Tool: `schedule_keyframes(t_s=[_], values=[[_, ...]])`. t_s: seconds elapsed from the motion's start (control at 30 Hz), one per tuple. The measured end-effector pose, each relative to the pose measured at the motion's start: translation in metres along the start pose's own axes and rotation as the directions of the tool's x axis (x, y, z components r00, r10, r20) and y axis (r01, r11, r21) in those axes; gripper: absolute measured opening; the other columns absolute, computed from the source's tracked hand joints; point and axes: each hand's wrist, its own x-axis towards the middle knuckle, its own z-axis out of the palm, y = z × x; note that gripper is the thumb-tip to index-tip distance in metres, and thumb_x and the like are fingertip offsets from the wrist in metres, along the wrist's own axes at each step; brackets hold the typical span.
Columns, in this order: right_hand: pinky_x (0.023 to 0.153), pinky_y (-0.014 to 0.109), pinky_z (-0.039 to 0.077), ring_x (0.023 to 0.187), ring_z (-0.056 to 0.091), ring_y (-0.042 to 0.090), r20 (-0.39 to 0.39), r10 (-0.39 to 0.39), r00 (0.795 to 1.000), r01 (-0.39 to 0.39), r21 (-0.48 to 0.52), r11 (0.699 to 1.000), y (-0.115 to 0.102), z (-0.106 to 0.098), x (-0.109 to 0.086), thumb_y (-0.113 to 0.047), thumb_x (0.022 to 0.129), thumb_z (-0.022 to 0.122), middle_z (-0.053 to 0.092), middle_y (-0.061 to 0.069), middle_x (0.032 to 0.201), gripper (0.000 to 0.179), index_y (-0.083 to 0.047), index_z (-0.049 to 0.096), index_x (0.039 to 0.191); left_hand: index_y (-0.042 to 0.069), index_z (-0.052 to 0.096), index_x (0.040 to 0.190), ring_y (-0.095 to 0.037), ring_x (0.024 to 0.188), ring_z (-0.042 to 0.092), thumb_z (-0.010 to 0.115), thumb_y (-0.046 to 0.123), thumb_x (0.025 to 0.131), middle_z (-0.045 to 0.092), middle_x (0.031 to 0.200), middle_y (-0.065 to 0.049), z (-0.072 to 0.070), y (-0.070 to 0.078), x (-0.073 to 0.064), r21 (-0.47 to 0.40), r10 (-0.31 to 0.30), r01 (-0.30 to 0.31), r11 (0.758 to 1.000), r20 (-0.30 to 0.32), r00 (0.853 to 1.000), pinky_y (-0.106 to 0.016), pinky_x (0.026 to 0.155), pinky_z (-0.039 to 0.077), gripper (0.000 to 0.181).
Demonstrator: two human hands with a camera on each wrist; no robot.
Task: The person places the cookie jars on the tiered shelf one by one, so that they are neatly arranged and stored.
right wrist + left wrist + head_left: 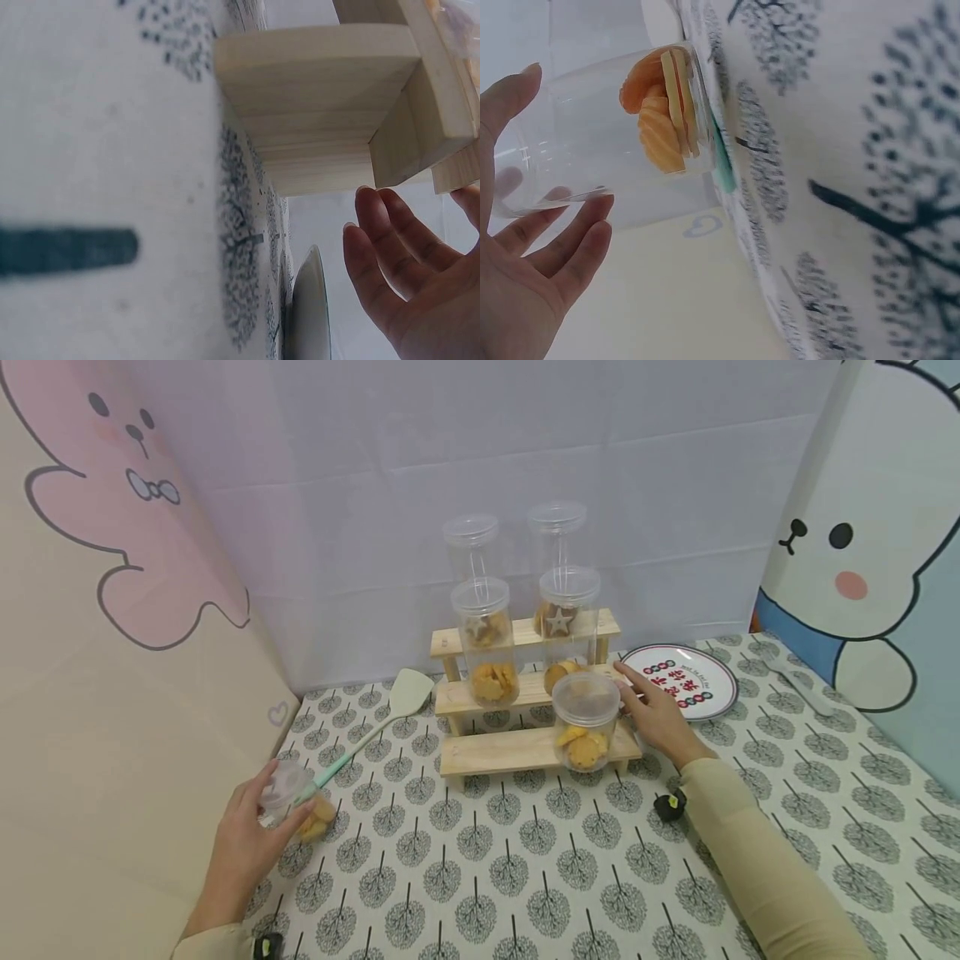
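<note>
Gripping a small cookie jar (296,802) near the surface's (525,877) left edge, my left hand (243,843) should keep it upright; my right hand (660,714) rests open beside the 3-step wooden rack (525,747).

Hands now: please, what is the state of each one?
Left hand: holds the small cookie jar on the table.
Right hand: open, fingers straight, holding nothing, beside the wooden shelf.
</note>
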Motion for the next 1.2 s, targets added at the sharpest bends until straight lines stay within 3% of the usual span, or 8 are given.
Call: schedule_keyframes(t_s=[0.27,0.47,0.77,0.9,1.2], values=[[0.087,0.052,0.050,0.106,0.062,0.036,0.010,0.004,1.000,-0.004,0.015,1.000,0.001,0.001,0.000,-0.061,0.102,0.032,0.060,0.022,0.129,0.062,-0.034,0.026,0.158,0.017,0.035,0.156,-0.042,0.111,0.053,0.083,0.036,0.082,0.050,0.136,-0.025,-0.003,0.025,0.015,-0.005,0.137,-0.137,0.991,-0.008,0.991,-0.065,0.086,0.046,0.090],[0.086,0.051,0.051,0.105,0.062,0.035,0.004,0.005,1.000,-0.005,0.009,1.000,0.002,0.002,0.000,-0.060,0.103,0.032,0.060,0.020,0.128,0.060,-0.037,0.026,0.158,0.022,0.038,0.154,-0.043,0.116,0.053,0.084,0.038,0.080,0.051,0.137,-0.023,0.005,0.053,0.033,-0.036,0.220,-0.221,0.975,-0.012,0.975,-0.068,0.090,0.045,0.089],[0.086,0.050,0.050,0.103,0.063,0.035,-0.003,-0.007,1.000,0.007,0.014,1.000,0.001,0.001,0.000,-0.058,0.104,0.033,0.062,0.021,0.124,0.059,-0.035,0.028,0.158,0.021,0.042,0.152,-0.036,0.109,0.059,0.085,0.037,0.079,0.053,0.136,-0.015,0.024,0.106,0.053,-0.105,0.332,-0.327,0.939,0.028,0.943,-0.059,0.085,0.053,0.086],[0.086,0.049,0.051,0.103,0.063,0.034,-0.005,-0.001,1.000,0.001,0.013,1.000,0.000,0.000,0.001,-0.057,0.104,0.033,0.062,0.021,0.125,0.058,-0.036,0.028,0.158,0.018,0.044,0.151,-0.034,0.111,0.058,0.086,0.035,0.078,0.054,0.135,-0.014,0.034,0.131,0.061,-0.146,0.395,-0.387,0.911,0.033,0.918,-0.056,0.090,0.053,0.086],[0.086,0.050,0.050,0.103,0.063,0.035,-0.010,0.003,1.000,-0.003,-0.001,1.000,-0.001,-0.002,0.001,-0.058,0.103,0.033,0.062,0.021,0.125,0.059,-0.035,0.028,0.158,0.027,0.041,0.152,-0.027,0.113,0.058,0.083,0.041,0.080,0.054,0.134,-0.006,0.059,0.174,0.068,-0.232,0.431,-0.401,0.886,0.099,0.897,-0.049,0.091,0.054,0.085]])
